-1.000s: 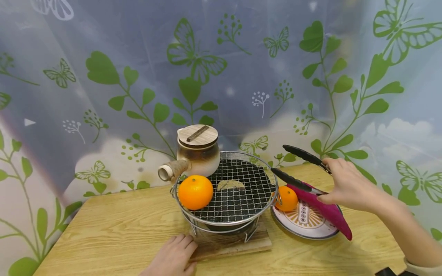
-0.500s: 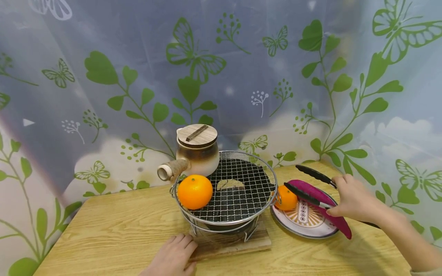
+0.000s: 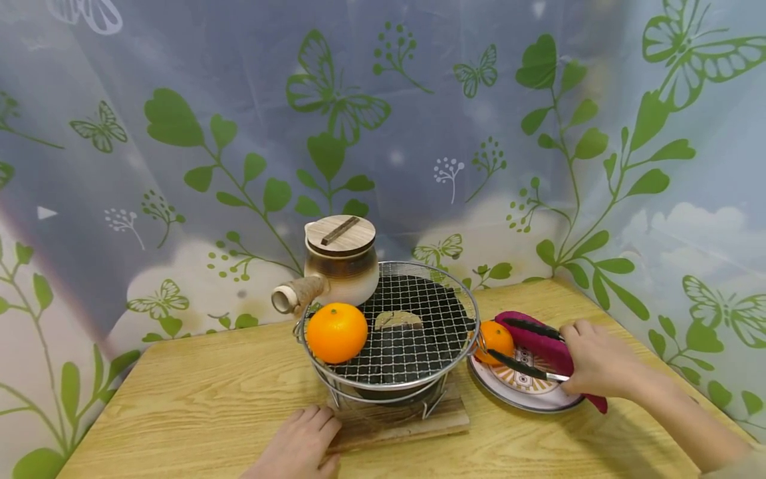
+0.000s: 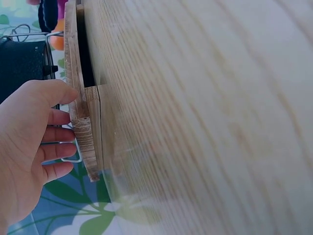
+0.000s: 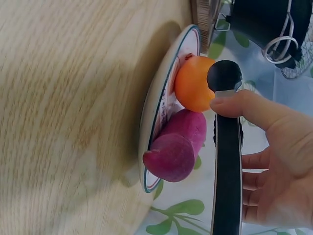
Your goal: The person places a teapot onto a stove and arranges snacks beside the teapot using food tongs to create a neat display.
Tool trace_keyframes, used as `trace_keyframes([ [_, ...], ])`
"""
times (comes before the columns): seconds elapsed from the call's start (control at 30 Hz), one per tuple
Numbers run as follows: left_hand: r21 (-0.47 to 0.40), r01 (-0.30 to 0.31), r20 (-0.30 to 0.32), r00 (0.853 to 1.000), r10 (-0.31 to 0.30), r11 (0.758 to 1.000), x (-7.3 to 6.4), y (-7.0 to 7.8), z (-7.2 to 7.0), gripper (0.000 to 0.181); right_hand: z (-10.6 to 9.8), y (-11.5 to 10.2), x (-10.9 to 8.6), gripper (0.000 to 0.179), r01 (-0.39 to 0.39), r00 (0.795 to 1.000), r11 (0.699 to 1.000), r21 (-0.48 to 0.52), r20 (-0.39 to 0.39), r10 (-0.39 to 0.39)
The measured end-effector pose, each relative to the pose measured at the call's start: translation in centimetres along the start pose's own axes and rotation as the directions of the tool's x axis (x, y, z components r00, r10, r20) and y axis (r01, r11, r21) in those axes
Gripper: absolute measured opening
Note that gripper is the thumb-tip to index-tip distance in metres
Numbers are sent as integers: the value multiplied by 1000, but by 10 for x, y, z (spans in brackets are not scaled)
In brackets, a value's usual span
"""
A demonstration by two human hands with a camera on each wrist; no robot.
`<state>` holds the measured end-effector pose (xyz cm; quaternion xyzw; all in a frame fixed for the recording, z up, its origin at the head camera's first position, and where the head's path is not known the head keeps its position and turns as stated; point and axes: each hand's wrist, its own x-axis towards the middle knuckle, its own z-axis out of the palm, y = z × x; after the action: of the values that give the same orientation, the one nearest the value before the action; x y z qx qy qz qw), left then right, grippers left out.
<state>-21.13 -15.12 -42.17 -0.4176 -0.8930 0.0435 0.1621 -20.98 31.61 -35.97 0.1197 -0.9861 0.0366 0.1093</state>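
My right hand [image 3: 604, 362] holds black-tipped metal tongs [image 5: 228, 166], their arms spread apart. In the head view one tong arm lies across the sweet potato [image 5: 182, 144], and the other passes in front of an orange [image 3: 495, 339]. Both foods rest on a patterned plate [image 3: 509, 397]; whether the tongs touch either is unclear. My left hand [image 3: 299, 442] rests at the front left corner of a wooden board [image 3: 413, 431]. Its thumb and fingertips touch the board's edge in the left wrist view [image 4: 34, 142], with the fingers loosely bent.
On the board stands a black grill stove with a round wire mesh [image 3: 413, 352] on top. The mesh carries another orange [image 3: 337, 332] and a side-handled clay pot [image 3: 347, 279] with a wooden lid. A leaf-printed cloth [image 3: 395, 133] hangs behind the wooden table [image 3: 197, 392].
My right hand has brought the tongs down from above the plate to the level of the sweet potato and orange there. The left hand stays on the board.
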Motion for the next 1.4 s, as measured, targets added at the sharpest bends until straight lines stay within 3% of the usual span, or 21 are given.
trace_keyframes([
  [0.27, -6, 1, 14, 1000, -1, 1000, 0, 0, 0, 33, 3, -7, 6, 73, -2, 999, 1000, -15, 34, 3],
  [0.53, -10, -2, -41, 999, 2, 1000, 0, -1, 0, 29, 5, -11, 8, 78, -24, 998, 999, -45, 51, 26],
  [1.0, -4, -18, -65, 998, 18, 1000, 0, -1, 1, 27, 7, -16, 10, 79, -45, 996, 996, -81, 76, 51],
  [1.4, -14, -11, -71, 997, 10, 1000, 0, 0, 2, 25, 16, -23, 8, 72, -64, 998, 990, -122, 8, 66],
])
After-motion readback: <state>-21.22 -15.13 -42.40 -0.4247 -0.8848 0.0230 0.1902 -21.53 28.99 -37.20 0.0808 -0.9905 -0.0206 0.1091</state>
